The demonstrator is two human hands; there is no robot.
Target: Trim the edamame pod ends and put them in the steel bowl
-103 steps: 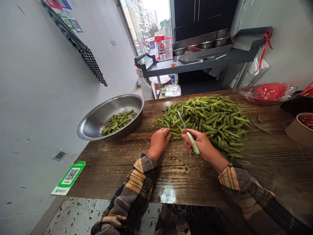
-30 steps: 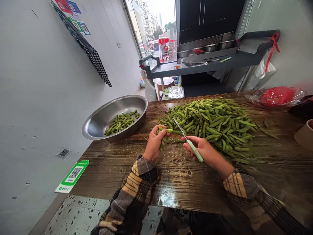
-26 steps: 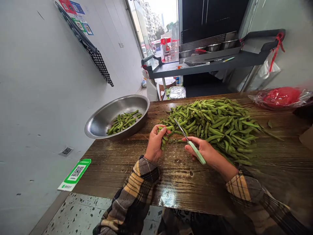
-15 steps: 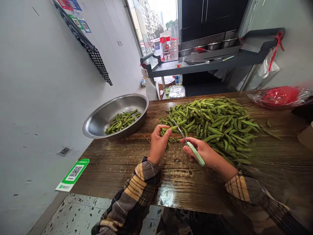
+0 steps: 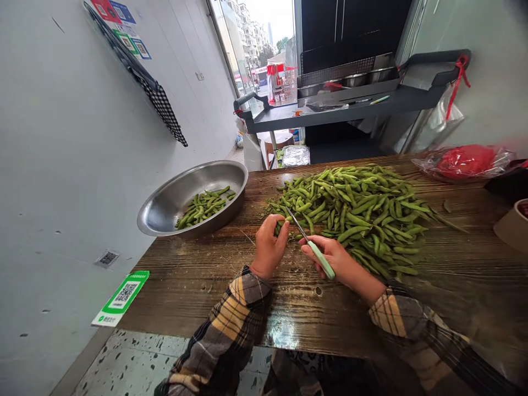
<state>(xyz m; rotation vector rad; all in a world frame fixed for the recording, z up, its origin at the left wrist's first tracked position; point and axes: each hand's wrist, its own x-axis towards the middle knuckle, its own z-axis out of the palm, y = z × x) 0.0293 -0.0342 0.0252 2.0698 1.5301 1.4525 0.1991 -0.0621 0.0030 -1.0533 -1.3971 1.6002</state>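
My left hand [image 5: 270, 246] pinches a green soybean pod [image 5: 280, 224] between thumb and fingers, just left of the heap. In my right hand [image 5: 330, 256] is a pair of scissors [image 5: 319, 257] with pale green handles. Their blades point up and to the left, with the tips close by the pod at my left fingertips. A large heap of soybean pods [image 5: 358, 212] covers the table behind and right of my hands. Over to the left, a wide steel basin [image 5: 159, 206] holds a smaller lot of pods [image 5: 204, 208].
The wooden table [image 5: 190, 275] carries a green QR-code card [image 5: 124, 297] at its left corner. A red bundle in clear plastic [image 5: 466, 162] and a paper tub [image 5: 513, 225] are at the right. Beyond the table stands a grey cart [image 5: 313, 116].
The scissors and my right hand have shifted left, nearer my left hand. The pod shows less beyond my left fingertips. The whole view has turned slightly.
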